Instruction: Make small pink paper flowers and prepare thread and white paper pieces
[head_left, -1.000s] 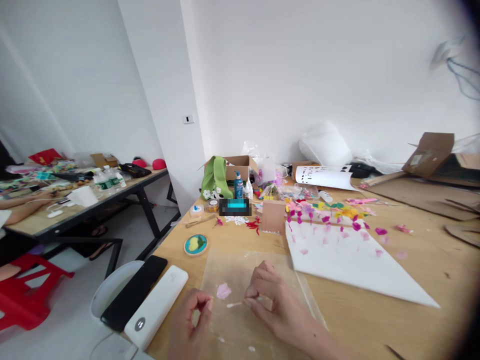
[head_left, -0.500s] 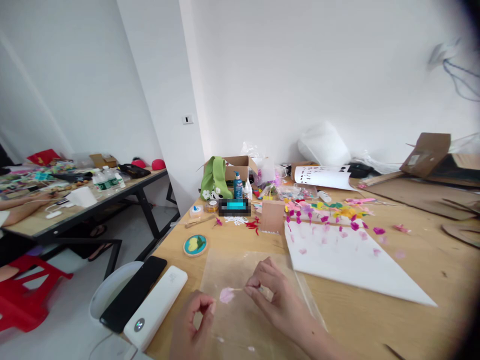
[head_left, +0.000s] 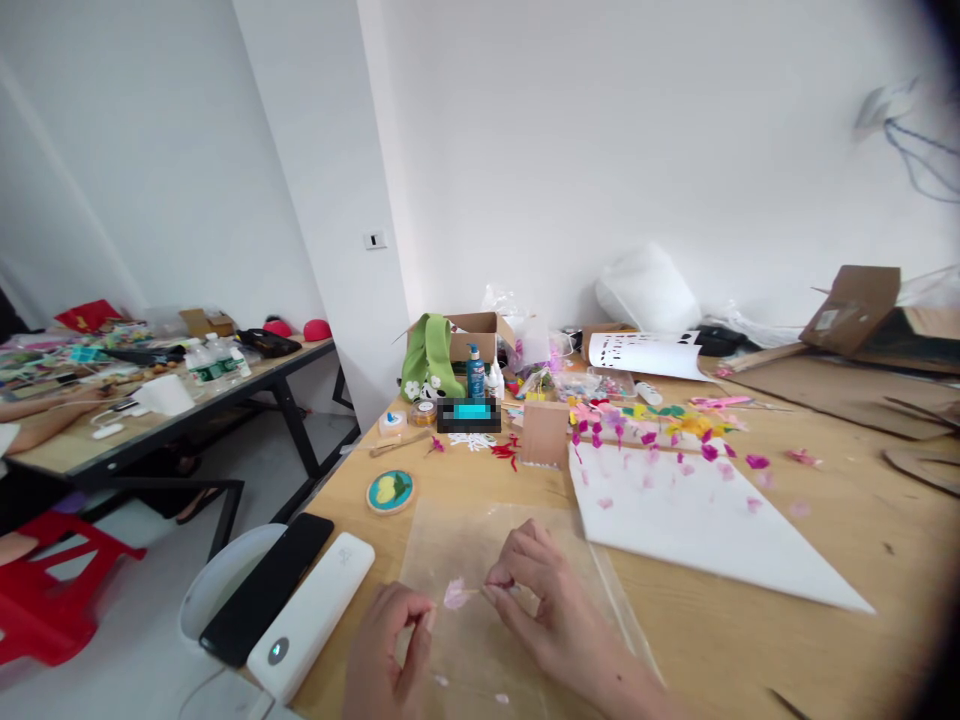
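A pale pink petal piece (head_left: 455, 593) on a thin stem is held over a translucent sheet (head_left: 457, 540). My right hand (head_left: 536, 595) pinches the stem's right end between thumb and fingertips. To the petal's left is my left hand (head_left: 394, 640), thumb and index fingertip brought close together beside it; anything between them is too small to make out. Two small pale petals (head_left: 502, 698) lie on the sheet near the bottom edge.
A white board (head_left: 675, 520) with rows of pink petals over it is at right. At left are a white power bank (head_left: 315, 610), a black phone (head_left: 266, 585) and a round embroidered piece (head_left: 391, 490). Further back stand a blue bottle (head_left: 476, 372) and a wooden block (head_left: 544, 433).
The petal piece and my right fingertips have shifted very slightly. My left thumb and index finger have drawn nearer to each other.
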